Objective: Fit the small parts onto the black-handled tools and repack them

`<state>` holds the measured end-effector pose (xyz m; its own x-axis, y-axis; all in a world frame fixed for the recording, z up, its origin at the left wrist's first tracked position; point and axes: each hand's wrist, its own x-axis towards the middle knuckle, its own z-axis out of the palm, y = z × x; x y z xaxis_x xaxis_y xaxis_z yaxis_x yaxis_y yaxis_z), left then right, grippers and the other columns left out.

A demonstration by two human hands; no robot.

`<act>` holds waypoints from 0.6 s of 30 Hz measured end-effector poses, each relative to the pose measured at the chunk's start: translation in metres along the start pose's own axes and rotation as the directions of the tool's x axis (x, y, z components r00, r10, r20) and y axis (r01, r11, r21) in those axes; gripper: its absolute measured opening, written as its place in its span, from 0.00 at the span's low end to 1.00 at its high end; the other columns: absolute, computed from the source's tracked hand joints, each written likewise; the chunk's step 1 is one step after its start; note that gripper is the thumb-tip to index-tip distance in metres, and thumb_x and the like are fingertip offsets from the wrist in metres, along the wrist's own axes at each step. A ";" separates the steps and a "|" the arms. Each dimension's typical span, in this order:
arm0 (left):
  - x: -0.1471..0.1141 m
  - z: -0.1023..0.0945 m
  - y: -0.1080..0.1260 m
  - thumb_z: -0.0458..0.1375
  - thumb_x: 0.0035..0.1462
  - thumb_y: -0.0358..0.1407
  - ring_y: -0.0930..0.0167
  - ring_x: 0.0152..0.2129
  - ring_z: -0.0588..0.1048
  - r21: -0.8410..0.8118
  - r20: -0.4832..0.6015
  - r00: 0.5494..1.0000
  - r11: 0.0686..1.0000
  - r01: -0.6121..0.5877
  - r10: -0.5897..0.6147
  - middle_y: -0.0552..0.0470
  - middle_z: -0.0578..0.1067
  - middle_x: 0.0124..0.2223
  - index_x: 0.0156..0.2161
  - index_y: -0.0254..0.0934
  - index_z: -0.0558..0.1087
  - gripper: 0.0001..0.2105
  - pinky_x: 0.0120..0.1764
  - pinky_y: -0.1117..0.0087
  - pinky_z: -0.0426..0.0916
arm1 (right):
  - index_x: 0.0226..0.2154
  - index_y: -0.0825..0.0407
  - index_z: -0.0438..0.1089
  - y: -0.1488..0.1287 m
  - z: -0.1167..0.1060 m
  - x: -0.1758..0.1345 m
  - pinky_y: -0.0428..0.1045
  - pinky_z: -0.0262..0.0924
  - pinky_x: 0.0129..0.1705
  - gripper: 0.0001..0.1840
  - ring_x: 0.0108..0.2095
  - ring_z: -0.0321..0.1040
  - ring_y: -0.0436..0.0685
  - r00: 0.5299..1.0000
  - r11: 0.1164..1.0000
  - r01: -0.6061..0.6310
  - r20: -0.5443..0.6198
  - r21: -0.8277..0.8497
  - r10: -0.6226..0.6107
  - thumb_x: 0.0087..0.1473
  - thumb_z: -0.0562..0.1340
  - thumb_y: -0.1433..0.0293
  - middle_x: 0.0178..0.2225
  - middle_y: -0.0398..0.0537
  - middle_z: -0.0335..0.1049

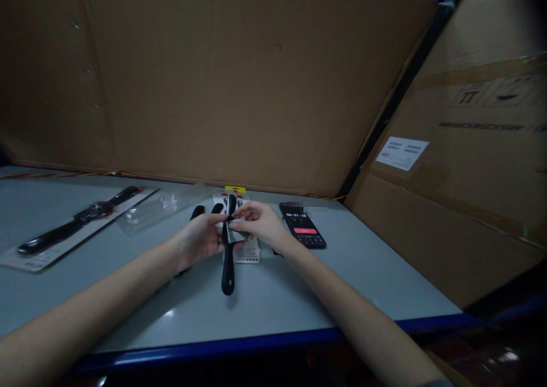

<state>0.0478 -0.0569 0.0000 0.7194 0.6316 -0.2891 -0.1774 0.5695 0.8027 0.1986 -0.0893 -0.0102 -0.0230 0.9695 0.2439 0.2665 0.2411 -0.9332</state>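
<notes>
A long black-handled tool [228, 268] stands out between my hands, its rounded lower handle pointing towards me. A silvery, flat piece [236, 236] shows at its middle; its exact kind is hard to make out. My left hand [197, 242] is closed around the middle from the left, thumb on top. From the right, my right hand [265, 225] pinches at the same middle part with thumb and fingers. Beneath lies a printed card [248, 255] with a yellow top edge. Other black handles [197, 211] lie behind and under my left hand, partly hidden.
A packaged black tool on a white card [81, 221] lies at the left, beside a clear plastic shell [160, 204]. A phone [302, 225] showing a timer lies to the right. Cardboard walls [256, 90] enclose the grey table [363, 267], which has a blue front edge.
</notes>
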 end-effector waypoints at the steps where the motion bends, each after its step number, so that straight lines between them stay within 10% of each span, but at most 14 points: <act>1: 0.000 -0.001 -0.001 0.49 0.53 0.28 0.64 0.32 0.75 -0.001 0.001 1.000 1.000 -0.004 0.004 0.40 0.75 0.31 0.44 0.25 0.64 0.12 0.38 0.64 0.69 | 0.26 0.53 0.66 0.002 0.001 0.001 0.43 0.55 0.18 0.12 0.19 0.59 0.46 1.000 1.000 0.005 -0.024 -0.016 -0.006 0.36 0.66 0.68 0.20 0.39 0.63; 18: 0.001 0.003 -0.010 0.51 0.51 0.26 0.67 0.30 0.75 -0.084 0.002 0.997 0.993 -0.080 0.081 0.43 0.73 0.32 0.41 0.30 0.65 0.10 0.38 0.64 0.70 | 0.32 0.49 0.61 0.008 0.010 0.000 0.44 0.58 0.21 0.15 0.25 0.58 0.49 0.936 0.986 0.112 -0.319 -0.122 -0.146 0.38 0.64 0.66 0.26 0.39 0.56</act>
<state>0.0522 -0.0639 -0.0071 0.7041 0.6744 -0.2223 -0.2903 0.5590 0.7767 0.1916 -0.0870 -0.0207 0.2469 0.8587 0.4490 0.3778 0.3414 -0.8606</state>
